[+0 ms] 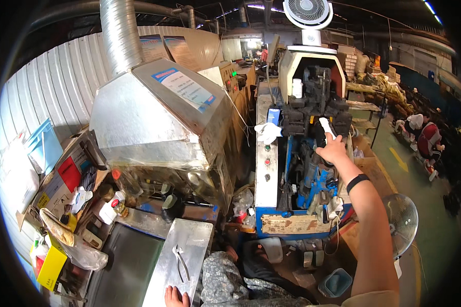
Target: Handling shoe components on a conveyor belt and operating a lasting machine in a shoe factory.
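Observation:
My right hand reaches out to the dark, blue-framed machine in front of me. Its fingers pinch the lower end of a white elongated piece by the machine's upper jaws; I cannot make out its exact kind. Low in the view, my left hand lies with fingers stretched out on the near edge of a bare metal plate. Pliers with long handles lie on that plate, just beyond my left fingertips.
A sheet-metal hood with a duct stands at left. White cloth and a phone lie beside the machine; a white bottle stands on it. A floor fan is close to my right arm. People sit farther right.

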### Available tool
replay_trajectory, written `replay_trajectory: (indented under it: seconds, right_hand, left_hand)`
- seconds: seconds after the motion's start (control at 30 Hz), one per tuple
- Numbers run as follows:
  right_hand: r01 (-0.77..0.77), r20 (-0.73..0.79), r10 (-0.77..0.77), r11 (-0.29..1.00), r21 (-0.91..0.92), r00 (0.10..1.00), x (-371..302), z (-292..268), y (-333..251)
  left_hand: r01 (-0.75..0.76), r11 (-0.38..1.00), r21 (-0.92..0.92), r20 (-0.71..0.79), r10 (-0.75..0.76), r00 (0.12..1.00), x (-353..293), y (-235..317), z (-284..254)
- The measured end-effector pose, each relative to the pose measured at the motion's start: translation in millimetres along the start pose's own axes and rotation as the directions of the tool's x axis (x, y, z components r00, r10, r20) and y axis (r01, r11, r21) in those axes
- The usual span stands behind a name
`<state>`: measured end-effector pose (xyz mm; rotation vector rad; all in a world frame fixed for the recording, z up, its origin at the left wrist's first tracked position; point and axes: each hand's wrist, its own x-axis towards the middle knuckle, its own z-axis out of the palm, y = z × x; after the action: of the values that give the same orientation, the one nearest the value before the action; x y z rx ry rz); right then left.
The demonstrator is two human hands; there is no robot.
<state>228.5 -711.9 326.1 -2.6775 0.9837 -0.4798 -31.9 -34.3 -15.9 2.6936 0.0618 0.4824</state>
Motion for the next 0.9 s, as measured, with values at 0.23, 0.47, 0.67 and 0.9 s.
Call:
replay_trajectory:
  seconds: [0.23,0.47,0.67,0.9]
  right_hand:
    - [0.157,-0.262,-0.092,0.958,0.239,0.961,-26.6,25.3,27.3]
    - [0.361,-0.526,-0.166,0.886,0.293,0.834,-27.2,62.1,71.3]
    - [0.517,-0.504,-0.34,0.814,0.266,0.794,-65.4,7.7,58.4]
    - [0.837,-0.668,-0.508,0.281,0.469,0.544,-234.7,54.3,27.5]
  left_hand:
    - [0.13,0.96,-0.248,0.012,-0.131,0.991,-3.0,-29.3,24.9]
    - [0.818,0.348,-0.458,0.654,-0.491,0.575,54.4,178.6,-103.2]
    - [0.121,0.732,-0.671,0.461,0.283,0.841,76.9,205.0,-78.3]
    - [0.037,0.343,-0.939,0.167,0.36,0.918,119.3,300.5,-50.5]
